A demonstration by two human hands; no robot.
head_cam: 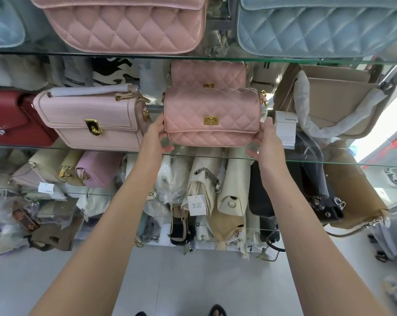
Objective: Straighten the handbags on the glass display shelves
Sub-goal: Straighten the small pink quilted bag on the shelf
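Small pink quilted handbag with gold square clasp (212, 117) is centre, at the middle glass shelf (341, 162), front flap facing the camera, roughly level. Can't tell if its base sits on the glass or is just above it.

Left hand (155, 135) grips the bag's left end: thumb up along the side, fingers curled under the bottom corner. Right hand (267, 139) grips the right end the same way, thumb up, fingers hooked beneath. Both forearms reach up from the bottom of the view.

- Directly behind the bag: a second pink quilted handbag (207, 73), same gold clasp, partly hidden.
- Just left of it, close to the left hand: a pale pink croc-textured handbag with gold turn lock (90, 119), tilted slightly.
- Further left: a red flat bag (8, 117).
- Just right, near the right hand: a white paper hang tag (285, 130).
- Beyond the tag: a beige handbag with foam-wrapped handle (336, 103), leaning.
- Above, on the upper shelf: a large pink quilted bag (124, 23) and a large light blue quilted bag (318, 26).
- Below it: cream bags with a silver chain (204, 185) standing packed together.
- Below left: a lilac bag (97, 169).
- Below right: a tan bag (352, 197).
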